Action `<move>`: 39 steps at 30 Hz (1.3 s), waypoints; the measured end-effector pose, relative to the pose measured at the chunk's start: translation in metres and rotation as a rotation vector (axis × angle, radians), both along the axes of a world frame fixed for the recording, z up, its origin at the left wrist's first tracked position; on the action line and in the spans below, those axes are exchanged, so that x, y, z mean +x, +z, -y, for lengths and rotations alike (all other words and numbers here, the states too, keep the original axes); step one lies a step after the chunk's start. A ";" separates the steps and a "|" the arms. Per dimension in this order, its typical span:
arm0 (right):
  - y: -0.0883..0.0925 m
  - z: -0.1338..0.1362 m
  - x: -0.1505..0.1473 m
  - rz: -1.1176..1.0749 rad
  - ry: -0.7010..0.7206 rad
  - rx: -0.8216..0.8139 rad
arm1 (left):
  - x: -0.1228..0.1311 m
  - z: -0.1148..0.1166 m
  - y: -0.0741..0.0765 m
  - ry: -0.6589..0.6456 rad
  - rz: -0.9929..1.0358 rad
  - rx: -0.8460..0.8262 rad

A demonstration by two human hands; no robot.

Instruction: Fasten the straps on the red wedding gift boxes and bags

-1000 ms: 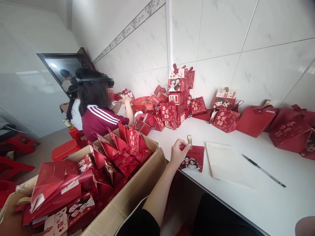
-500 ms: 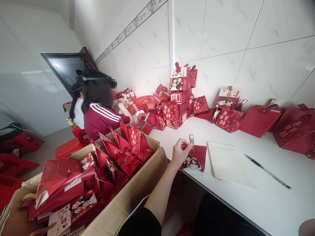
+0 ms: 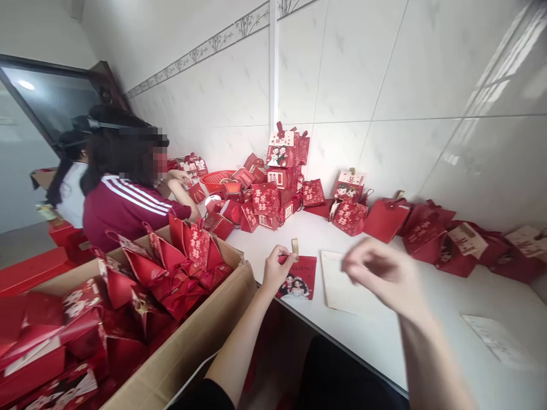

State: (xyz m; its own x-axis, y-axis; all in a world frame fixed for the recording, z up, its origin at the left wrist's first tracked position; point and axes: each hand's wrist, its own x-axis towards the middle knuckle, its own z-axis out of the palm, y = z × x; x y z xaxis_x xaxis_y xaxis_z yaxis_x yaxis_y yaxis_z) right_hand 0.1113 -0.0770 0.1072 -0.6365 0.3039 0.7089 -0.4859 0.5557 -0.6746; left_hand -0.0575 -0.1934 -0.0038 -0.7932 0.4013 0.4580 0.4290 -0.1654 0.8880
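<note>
We see a white tabletop (image 3: pixel 465 290) running along a glossy white tiled wall (image 3: pixel 384 85). Against the wall stands a heap of small red printed gift boxes (image 3: pixel 265 199), with a red plastic basket (image 3: pixel 216 179) just left of it and larger red paper bags (image 3: pixel 421 233) to its right. A white lined paper pad (image 3: pixel 342 290) and a loose white sheet (image 3: pixel 496 341) lie flat on the table. Beside it an open brown cardboard box (image 3: pixel 200 341) holds folded red ribboned bags (image 3: pixel 171 273). Beyond sit a person in a maroon white-striped jacket (image 3: pixel 123 208) and another in a white top (image 3: pixel 70 193).

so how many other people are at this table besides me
2: a person in a maroon striped jacket beyond the cardboard box, a person in white behind, mostly hidden. Others could be out of view.
</note>
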 end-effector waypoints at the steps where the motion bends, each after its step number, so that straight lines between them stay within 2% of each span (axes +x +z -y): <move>1: 0.000 -0.001 -0.007 0.048 0.013 0.064 | 0.000 0.000 0.000 0.001 -0.002 0.005; 4: -0.017 0.002 -0.040 0.049 -0.069 0.159 | -0.001 -0.001 0.001 0.021 -0.026 0.015; 8: -0.059 0.009 -0.079 -0.062 -0.192 0.106 | -0.002 -0.001 0.003 0.069 -0.090 0.018; 12: -0.097 0.015 -0.090 -0.116 -0.240 0.049 | -0.002 0.001 0.002 0.097 -0.176 0.004; 16: -0.118 0.013 -0.090 -0.122 -0.216 0.062 | -0.003 0.001 -0.001 0.101 -0.253 -0.004; 20: -0.122 0.011 -0.093 -0.096 -0.202 0.066 | -0.003 0.001 -0.002 0.085 -0.305 -0.011; 30: -0.124 0.018 -0.093 -0.072 -0.231 -0.065 | -0.001 0.006 0.003 -0.013 -0.412 -0.038; 35: -0.128 0.011 -0.094 -0.096 -0.161 0.022 | 0.001 0.008 0.002 -0.010 -0.443 -0.047; 39: -0.130 0.006 -0.089 -0.121 -0.190 0.048 | 0.008 0.003 0.001 0.027 -0.456 -0.036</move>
